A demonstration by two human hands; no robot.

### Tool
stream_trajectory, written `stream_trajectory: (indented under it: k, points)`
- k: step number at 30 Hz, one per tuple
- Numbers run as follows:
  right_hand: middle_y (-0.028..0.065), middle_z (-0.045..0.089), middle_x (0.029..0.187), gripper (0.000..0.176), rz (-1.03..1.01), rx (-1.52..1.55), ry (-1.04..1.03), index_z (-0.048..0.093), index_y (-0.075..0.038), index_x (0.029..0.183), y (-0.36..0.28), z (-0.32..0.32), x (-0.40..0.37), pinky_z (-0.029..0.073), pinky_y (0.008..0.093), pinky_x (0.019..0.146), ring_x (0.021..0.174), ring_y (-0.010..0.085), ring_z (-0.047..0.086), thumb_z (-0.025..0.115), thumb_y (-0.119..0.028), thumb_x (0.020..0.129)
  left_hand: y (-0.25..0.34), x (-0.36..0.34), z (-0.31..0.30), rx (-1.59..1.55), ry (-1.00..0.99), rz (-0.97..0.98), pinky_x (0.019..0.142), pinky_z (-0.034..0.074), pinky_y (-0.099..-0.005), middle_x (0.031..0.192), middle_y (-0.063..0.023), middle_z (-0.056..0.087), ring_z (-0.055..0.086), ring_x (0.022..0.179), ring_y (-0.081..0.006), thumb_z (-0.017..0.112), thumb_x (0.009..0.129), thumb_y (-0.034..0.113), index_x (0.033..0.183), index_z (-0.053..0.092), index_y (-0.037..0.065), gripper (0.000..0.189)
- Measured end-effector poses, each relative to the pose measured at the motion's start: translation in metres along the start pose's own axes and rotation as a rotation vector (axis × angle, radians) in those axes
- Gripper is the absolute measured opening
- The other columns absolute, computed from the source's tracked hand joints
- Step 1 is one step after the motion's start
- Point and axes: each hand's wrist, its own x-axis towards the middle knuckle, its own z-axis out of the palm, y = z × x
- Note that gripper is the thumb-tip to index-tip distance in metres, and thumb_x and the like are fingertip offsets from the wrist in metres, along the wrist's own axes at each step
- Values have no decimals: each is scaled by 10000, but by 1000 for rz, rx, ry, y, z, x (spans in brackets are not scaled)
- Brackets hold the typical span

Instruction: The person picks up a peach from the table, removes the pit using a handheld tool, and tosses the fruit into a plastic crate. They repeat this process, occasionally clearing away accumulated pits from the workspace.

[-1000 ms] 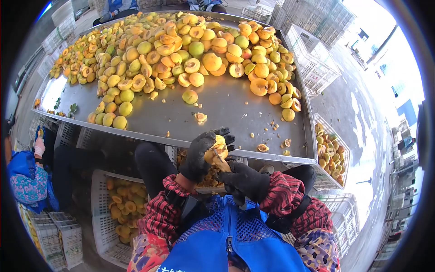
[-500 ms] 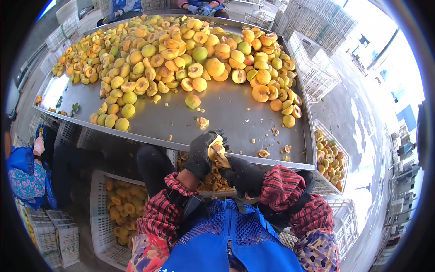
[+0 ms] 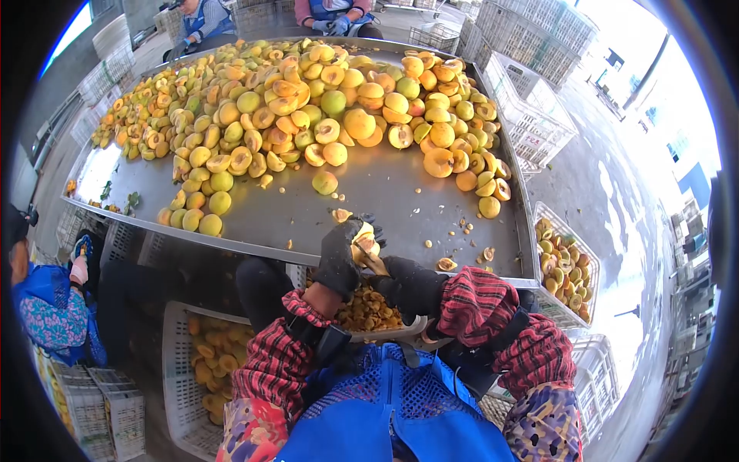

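Note:
Before my body, at the near edge of the metal table (image 3: 369, 181), my black-gloved left hand (image 3: 341, 258) is closed around a cut yellow peach (image 3: 365, 245), its pale flesh facing up. My right hand (image 3: 412, 283), also in a black glove, is closed on a narrow brown-handled tool (image 3: 376, 265). The tool's end is against the peach; its tip is hidden. Below both hands, a container of peach scraps (image 3: 369, 309) shows between my knees. Just beyond my left hand, a small peach piece (image 3: 341, 215) lies on the table.
A large heap of peaches (image 3: 308, 100), many halved, covers the table's far side. Crates of peach halves stand at the left (image 3: 181, 377) and right (image 3: 539, 304). A co-worker (image 3: 58, 308) sits at my left; two more sit across the table. Stacked crates (image 3: 531, 46) rise behind.
The view has tilted up slightly, showing more of the co-workers opposite. The peach has turned a little in my left hand, and my right hand has shifted, uncovering more of the scraps below.

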Motion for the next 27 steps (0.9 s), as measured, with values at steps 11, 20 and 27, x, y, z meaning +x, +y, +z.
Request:
stream_trajectory:
  k: [11, 20, 27]
  points:
    - [52, 512, 670, 312, 87, 339, -110, 497, -50, 1045, -16, -5, -16, 402, 275, 372, 439, 139, 512, 572, -307, 886, 6, -2, -7, -246, -149, -268, 736, 505, -313, 896, -69, 592, 600, 818, -173, 477, 927, 146, 1073, 532, 8, 208]
    - [94, 559, 677, 306, 36, 696, -151, 481, 9, 1034, -4, 4, -20, 478, 310, 382, 416, 218, 567, 567, -249, 894, 23, -14, 7, 271, -307, 31, 838, 492, -329, 1087, -143, 615, 611, 970, -232, 561, 822, 68, 1087, 560, -18, 278]
    - [70, 564, 725, 339, 18, 279, 3, 476, -33, 1173, -1, 7, -15, 452, 313, 425, 503, 157, 566, 531, -241, 911, 24, -22, 8, 679, -190, 400, 885, 471, -329, 1125, -142, 602, 586, 1031, -217, 481, 877, 93, 1100, 573, -40, 275]
